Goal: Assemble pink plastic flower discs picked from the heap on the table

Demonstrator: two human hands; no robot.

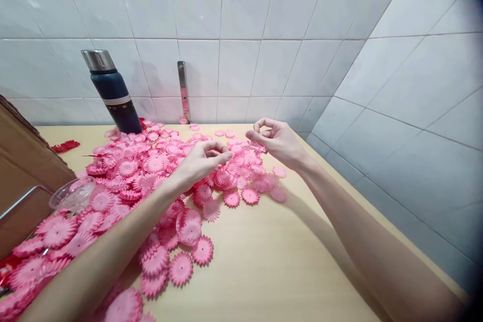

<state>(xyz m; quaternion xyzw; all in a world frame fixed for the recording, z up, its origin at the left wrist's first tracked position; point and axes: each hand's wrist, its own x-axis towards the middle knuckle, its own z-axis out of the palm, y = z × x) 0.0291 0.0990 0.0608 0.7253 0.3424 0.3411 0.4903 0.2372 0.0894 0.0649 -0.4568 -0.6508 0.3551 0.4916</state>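
My left hand [204,162] hovers over the right part of a heap of pink flower-shaped discs [154,163]. Its thumb and forefinger come together in a pinch, and whatever they hold is too small to see. Higher and to the right, my right hand [281,145] is also pinched, thumb against forefinger, its other fingers curled. Pink shows just under its fingertips, but I cannot tell whether it is held or lies behind. A gap separates the two hands. Single scalloped discs with a small centre hole, such as one pink disc [250,195], lie below them.
A dark blue steel-capped bottle [115,94] stands at the back left. A cardboard box [33,171] and a clear plastic lid [73,195] are at the left, with a red piece [65,146] behind. Tiled walls [241,68] border the wooden table [260,261]; a metal bracket [183,91] is fixed there.
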